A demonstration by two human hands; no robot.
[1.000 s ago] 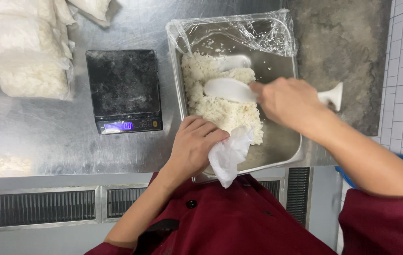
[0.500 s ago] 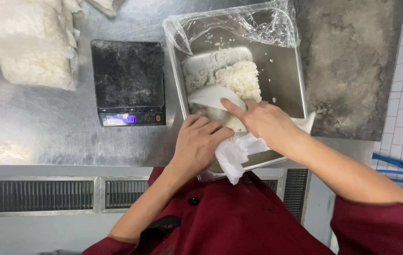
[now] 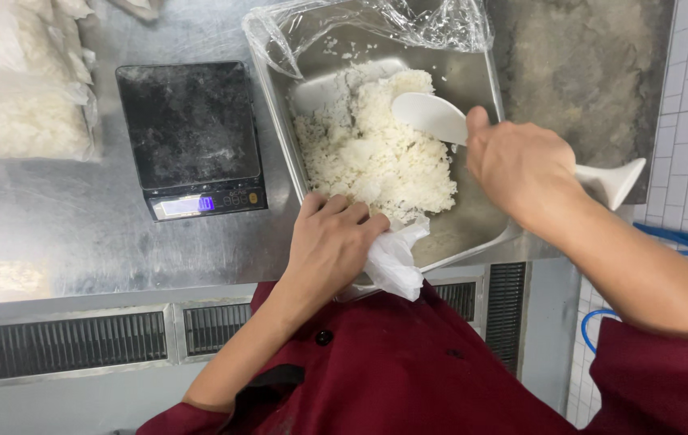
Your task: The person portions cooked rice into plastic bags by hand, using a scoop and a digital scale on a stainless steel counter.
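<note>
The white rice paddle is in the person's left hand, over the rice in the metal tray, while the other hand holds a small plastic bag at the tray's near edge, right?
Not quite: the head view shows the white rice paddle in the right hand. The left hand holds the plastic bag at the near edge of the metal tray, over the rice.

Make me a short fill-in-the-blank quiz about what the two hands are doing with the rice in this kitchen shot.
1. The right hand holds a white ____ over the rice.
2. The left hand grips a thin plastic ____ at the metal pan rim.
3. Left of the pan stands a black digital ____.

Missing words: paddle; bag; scale
</note>
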